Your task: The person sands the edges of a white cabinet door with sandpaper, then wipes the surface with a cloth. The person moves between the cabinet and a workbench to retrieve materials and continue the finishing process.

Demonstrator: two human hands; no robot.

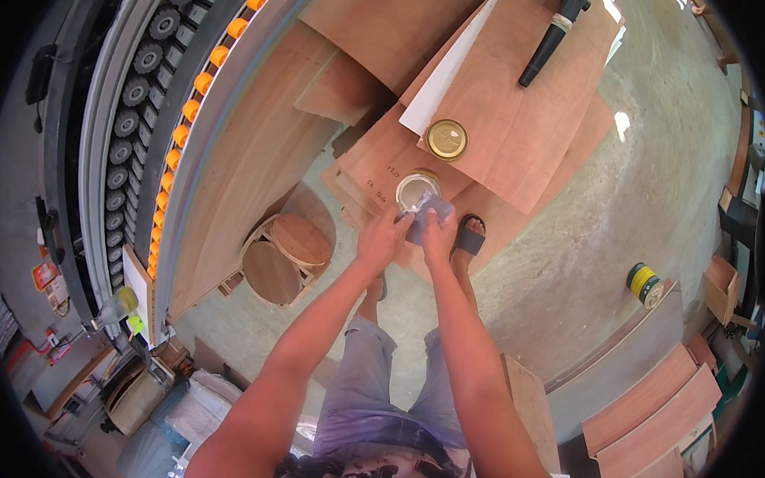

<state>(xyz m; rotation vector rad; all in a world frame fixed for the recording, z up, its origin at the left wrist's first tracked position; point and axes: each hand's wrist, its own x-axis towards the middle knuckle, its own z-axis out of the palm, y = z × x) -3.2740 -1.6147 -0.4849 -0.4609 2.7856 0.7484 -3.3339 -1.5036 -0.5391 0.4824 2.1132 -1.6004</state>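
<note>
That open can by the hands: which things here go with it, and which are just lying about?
In use:
left hand
right hand
grey cloth, held by both hands
open can
gold lid

Lying about:
black nozzle
plywood sheets
yellow-green tape roll
round stool

Both hands, left hand (382,239) and right hand (439,234), closed on a grey cloth (427,214) just above an open tin can (417,190). Gold lid (447,139) lying apart on stacked plywood sheets (521,117). Black nozzle (548,41) beyond.
</note>
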